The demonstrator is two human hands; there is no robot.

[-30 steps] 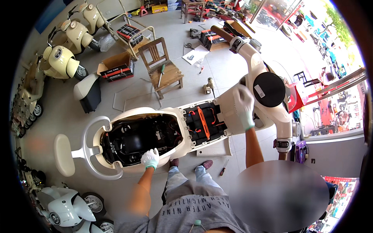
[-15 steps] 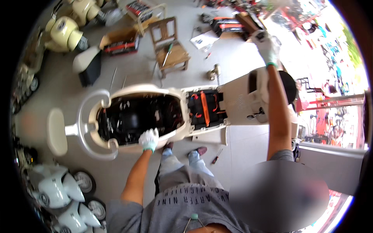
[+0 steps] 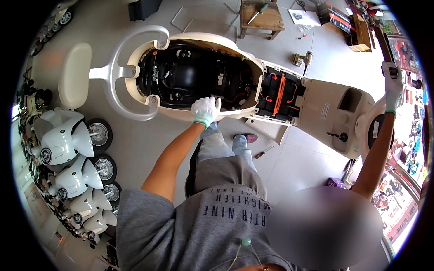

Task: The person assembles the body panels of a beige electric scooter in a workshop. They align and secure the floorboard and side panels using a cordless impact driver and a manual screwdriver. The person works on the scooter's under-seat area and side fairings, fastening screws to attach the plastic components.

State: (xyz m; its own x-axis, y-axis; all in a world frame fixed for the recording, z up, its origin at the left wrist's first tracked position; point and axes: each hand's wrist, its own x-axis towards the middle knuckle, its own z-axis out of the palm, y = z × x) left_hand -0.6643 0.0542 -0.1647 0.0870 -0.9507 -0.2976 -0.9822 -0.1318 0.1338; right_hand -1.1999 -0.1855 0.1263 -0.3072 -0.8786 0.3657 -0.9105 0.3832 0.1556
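Observation:
A cream scooter (image 3: 332,106) stands across the view, its rear body uncovered and its front at the right. My left hand (image 3: 206,110), in a white glove, is closed over the near rim (image 3: 181,113) of the rear body opening. Inside lies a dark compartment (image 3: 190,74) with wires. At the far right my right hand (image 3: 395,88), gloved too, is closed around the handlebar beside a black switch housing (image 3: 391,70); a dark brown grip (image 3: 383,43) sticks out beyond it. A black battery pack (image 3: 289,97) with an orange strap (image 3: 279,95) sits in the footwell.
A cordless drill (image 3: 303,58) rests on the floor beyond the scooter. A screwdriver (image 3: 257,9) lies on a wooden chair (image 3: 260,22), and another screwdriver (image 3: 263,152) lies near my foot. Pale scooters (image 3: 63,144) line the left. Boxes (image 3: 359,34) stand at the back right.
My view has shifted, so the scooter sits higher and farther right, its front angled lower. Both hands keep their places on the rim and the handlebar.

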